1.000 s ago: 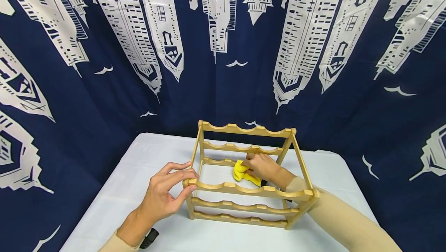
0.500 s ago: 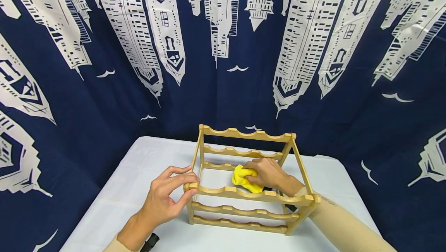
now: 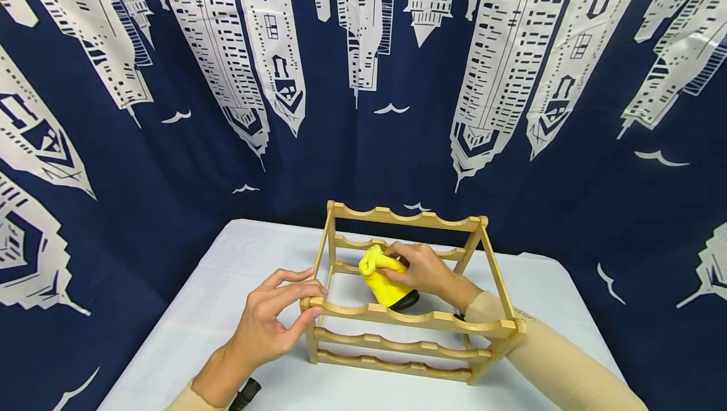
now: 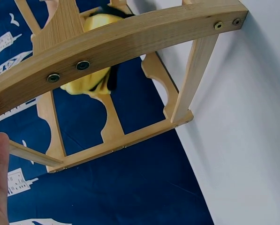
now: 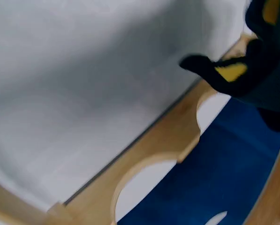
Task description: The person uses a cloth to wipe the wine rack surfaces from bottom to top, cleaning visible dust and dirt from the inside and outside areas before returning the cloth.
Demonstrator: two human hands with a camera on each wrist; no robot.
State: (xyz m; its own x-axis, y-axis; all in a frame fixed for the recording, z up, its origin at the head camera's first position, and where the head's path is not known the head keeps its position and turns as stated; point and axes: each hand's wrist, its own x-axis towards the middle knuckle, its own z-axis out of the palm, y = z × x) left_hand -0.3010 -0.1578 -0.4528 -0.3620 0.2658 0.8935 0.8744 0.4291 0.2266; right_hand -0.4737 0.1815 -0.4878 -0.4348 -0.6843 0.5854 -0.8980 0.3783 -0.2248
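A pale wooden wine rack [image 3: 409, 317] with scalloped rails stands on the white table. My left hand [image 3: 264, 322] grips its near left corner, thumb on the front rail and fingers over the side; one finger [image 4: 0, 164] shows at the edge of the left wrist view. Reaching into the rack from the right, my right hand [image 3: 423, 271] holds a soft yellow cloth piece [image 3: 379, 277] with a black end. Dark finger-like tips with yellow patches show on this cloth piece [image 5: 261, 75] in the right wrist view; its exact kind I cannot tell.
The white tablecloth [image 3: 227, 272] spreads around the rack, its far edge close to a navy curtain [image 3: 318, 165] printed with white buildings. Upper rails of the rack [image 4: 130, 35] frame the opening where my right forearm [image 3: 559, 354] passes over the right side.
The yellow cloth piece has turned and shifted left inside the rack in my right hand, its black end now lower and facing the front. My left hand keeps its place at the corner.
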